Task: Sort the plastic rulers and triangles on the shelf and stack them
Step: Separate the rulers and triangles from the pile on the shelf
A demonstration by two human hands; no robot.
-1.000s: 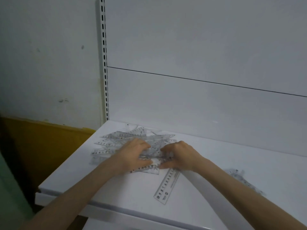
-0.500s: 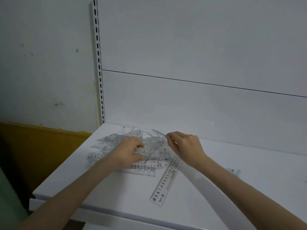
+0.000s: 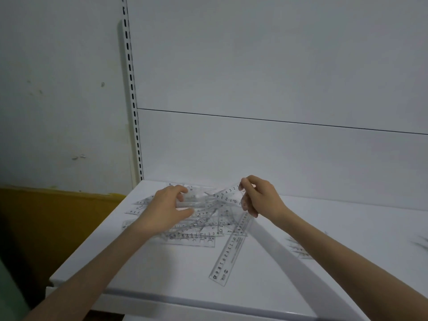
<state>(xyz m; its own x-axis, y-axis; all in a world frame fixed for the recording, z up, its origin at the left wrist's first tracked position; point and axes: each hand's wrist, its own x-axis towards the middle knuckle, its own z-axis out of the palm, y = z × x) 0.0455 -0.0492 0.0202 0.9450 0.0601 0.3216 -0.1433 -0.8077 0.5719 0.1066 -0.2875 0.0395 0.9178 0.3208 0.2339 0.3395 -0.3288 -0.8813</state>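
**Item: sorting of clear rulers and triangles, in progress**

**Location.** The pile (image 3: 203, 224) of transparent rulers and triangles lies at centre frame on the white shelf (image 3: 162, 272), near its back edge. The pieces overlap at many angles. One loose ruler (image 3: 231, 253) runs from the pile toward the lower centre. A second cluster (image 3: 298, 247) lies at right, partly hidden by the forearm.

**Hands.**
- The left hand (image 3: 165, 206) is curled over the pile's left side and grips a clear piece (image 3: 192, 201) between thumb and fingers. How many pieces it holds cannot be told.
- The right hand (image 3: 261, 198) pinches the end of a lifted ruler (image 3: 225, 194) at its zero mark. The ruler's other end slopes down-left into the pile.

**Surroundings.** There is a slotted upright (image 3: 132, 89) at upper left, a back panel (image 3: 278, 66) behind the shelf, and a yellow board (image 3: 58, 209) at left.

**Risks, as judged.**
- The low end of the lifted ruler looks caught among its neighbours, so pulling it out could drag several along and scatter the pile toward the shelf's left edge.
- Smooth plastic held only at the tip may pivot or slip, especially if the pull goes sideways.
- Clear pieces on white are hard to tell apart. Two stuck together could pass as one, or a triangle could end up among the rulers.
- The loose ruler points toward the front edge, and a knock from a forearm could send it off.
- Bending a trapped piece could crack it.
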